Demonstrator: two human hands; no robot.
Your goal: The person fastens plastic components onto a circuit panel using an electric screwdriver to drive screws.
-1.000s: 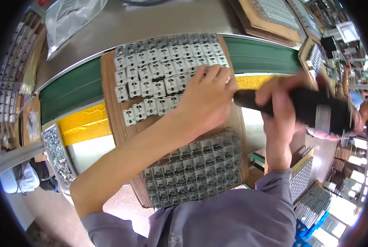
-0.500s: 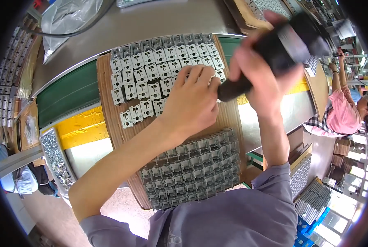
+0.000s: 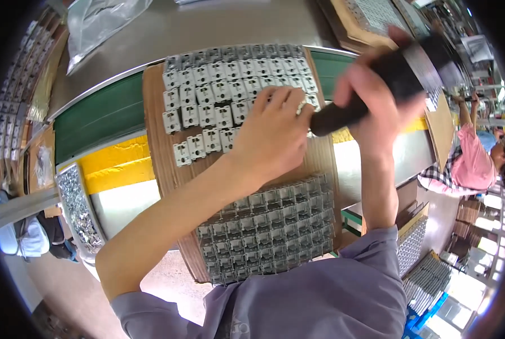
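My right hand (image 3: 376, 104) is wrapped round a black electric screwdriver (image 3: 396, 70), blurred by motion, its tapered nose pointing down and left. The nose reaches the fingers of my left hand (image 3: 278, 133). That hand is curled, palm down, over the right side of the rows of white-faced metal brackets (image 3: 223, 117); whatever its fingers hold is hidden beneath them. These brackets lie on a brown corrugated cardboard sheet (image 3: 167, 175). Nearer my body, on the same cardboard, stand several rows of grey metal brackets (image 3: 269, 226).
Under the cardboard runs a green strip (image 3: 100, 124) with yellow tape (image 3: 119, 164) beside it. A tray of small metal pieces (image 3: 78, 206) sits at left. Clear plastic bags (image 3: 103, 25) lie at the far left. A person in pink (image 3: 469, 158) works at the right.
The view has shifted slightly, so the cardboard sits a little further right. Both hands keep their places at the brackets, and the screwdriver's nose remains against the left fingers.
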